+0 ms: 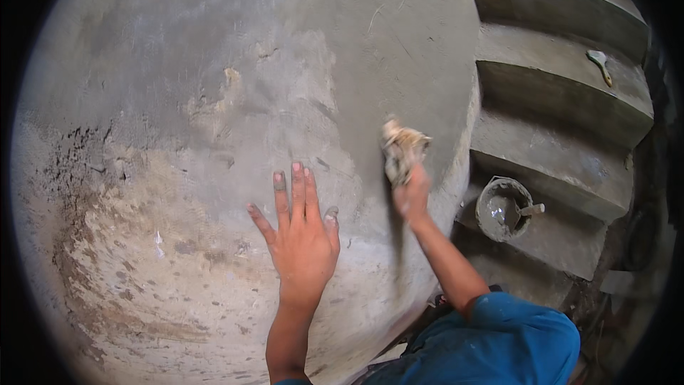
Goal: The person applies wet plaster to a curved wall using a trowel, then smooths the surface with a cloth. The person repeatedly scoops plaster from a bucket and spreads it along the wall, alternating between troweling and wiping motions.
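My left hand (305,242) rests against the cement wall (263,85) with its fingers spread and cement on the fingertips. It holds nothing. To its right, my right hand (412,196) is closed around a crumpled, cement-stained rag (405,151), which lies against the smooth, darker grey plaster near the wall's right edge. Both this hand and the rag are smeared by motion. Around my left hand the wall is patchy and lighter grey, and lower down it turns pale, rough and pitted.
Concrete steps (548,142) climb along the right side. On a lower step stands a bucket (483,222) with grey wet mix inside and a pale tool handle (533,209) leaning over its rim. A paintbrush (600,63) lies on a higher step.
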{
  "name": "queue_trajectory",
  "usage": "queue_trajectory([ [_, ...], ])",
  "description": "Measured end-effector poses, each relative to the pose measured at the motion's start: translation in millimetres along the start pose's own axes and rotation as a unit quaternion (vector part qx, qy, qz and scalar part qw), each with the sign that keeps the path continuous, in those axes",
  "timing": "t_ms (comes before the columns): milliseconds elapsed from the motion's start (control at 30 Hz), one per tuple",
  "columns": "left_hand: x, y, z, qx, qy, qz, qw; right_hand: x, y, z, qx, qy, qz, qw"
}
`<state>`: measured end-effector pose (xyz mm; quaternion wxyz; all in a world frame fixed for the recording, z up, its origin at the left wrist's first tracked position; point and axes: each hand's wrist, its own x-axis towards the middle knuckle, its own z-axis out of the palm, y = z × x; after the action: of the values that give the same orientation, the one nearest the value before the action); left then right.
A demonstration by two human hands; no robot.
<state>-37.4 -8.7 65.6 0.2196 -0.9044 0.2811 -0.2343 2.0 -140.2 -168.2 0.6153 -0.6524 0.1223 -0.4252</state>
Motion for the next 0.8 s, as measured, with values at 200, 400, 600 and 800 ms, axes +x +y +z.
queue_trajectory([
  [200,-0.5,0.6,5.7,-0.037,0.026,0.002,0.999,-0.2,-13.7,6.5,-0.112,0.061,-0.235,0.964],
  [400,-0.4,-1.1,4.7,-0.056,0.045,0.009,0.997,5.3,-22.3,12.1,-0.048,0.072,-0.080,0.993],
  [600,0.6,0.9,1.5,-0.063,0.058,0.010,0.996,2.2,-31.2,10.0,-0.081,0.064,-0.132,0.986],
  [800,-3.4,-7.4,-1.5,-0.031,0.066,0.023,0.997,11.6,-33.8,9.7,-0.099,0.050,-0.057,0.992],
])
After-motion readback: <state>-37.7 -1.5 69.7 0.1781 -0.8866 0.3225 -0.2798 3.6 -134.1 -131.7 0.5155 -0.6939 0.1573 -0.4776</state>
